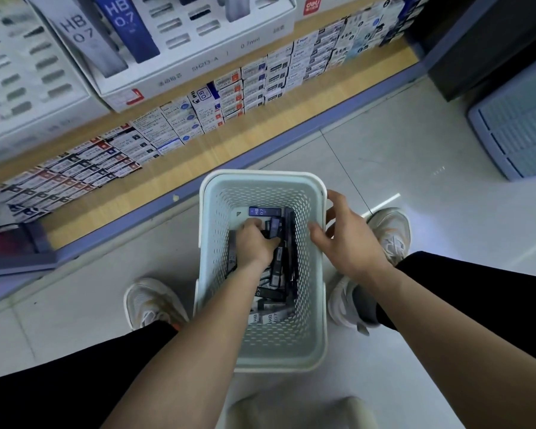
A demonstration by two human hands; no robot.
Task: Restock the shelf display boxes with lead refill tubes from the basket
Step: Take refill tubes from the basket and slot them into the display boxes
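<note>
My left hand [254,243] is clenched on dark flat lead refill tubes [276,267] inside the pale perforated plastic basket [317,305]. My right hand [347,239] (fingers loosely spread) grips the basket's rim.

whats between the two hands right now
In the head view, the basket's right wall runs between them: the left hand is down inside among the lead refill tubes, the right hand holds that rim from outside.

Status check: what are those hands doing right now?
Left hand down among dark lead refill tubes. Right hand on pale perforated plastic basket rim. Nothing blocking.
</note>
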